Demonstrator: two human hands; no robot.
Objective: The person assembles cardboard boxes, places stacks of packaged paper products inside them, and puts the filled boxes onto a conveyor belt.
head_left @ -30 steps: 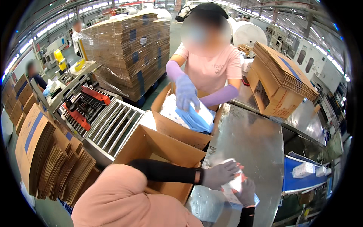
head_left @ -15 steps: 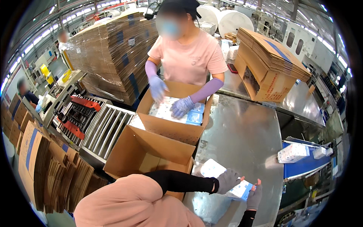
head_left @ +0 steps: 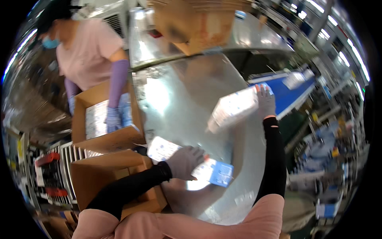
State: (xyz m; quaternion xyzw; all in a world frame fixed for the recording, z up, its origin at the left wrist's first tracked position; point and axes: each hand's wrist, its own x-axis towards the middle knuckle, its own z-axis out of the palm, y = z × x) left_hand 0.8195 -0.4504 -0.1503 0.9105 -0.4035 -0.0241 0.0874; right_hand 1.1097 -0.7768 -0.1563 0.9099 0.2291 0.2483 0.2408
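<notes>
My left hand [head_left: 185, 162], in a grey glove with bare fingertips, lies fingers spread across white wrapped packs on the metal table. A white pack [head_left: 161, 149] shows on one side of it and a pack with a blue end [head_left: 220, 173] on the other; the hand hides where they meet. My right hand [head_left: 266, 101], gloved alike, grips the far-right end of another white pack [head_left: 234, 106] at the table's right edge. That pack is blurred and tilted. An open cardboard box [head_left: 95, 175], its inside partly visible, stands beneath my left forearm.
A co-worker [head_left: 89, 51] at the far left has gloved hands at a second box [head_left: 105, 145] containing packs. A blue conveyor belt [head_left: 284, 99] with more packs [head_left: 295, 80] runs beyond the table [head_left: 175, 99] on the right. Metal rollers [head_left: 68, 171] lie left of the boxes.
The view has swung right. My right hand has left the blue-ended pack and reached right to another white pack, now off the belt. My left hand stays by the first packs.
</notes>
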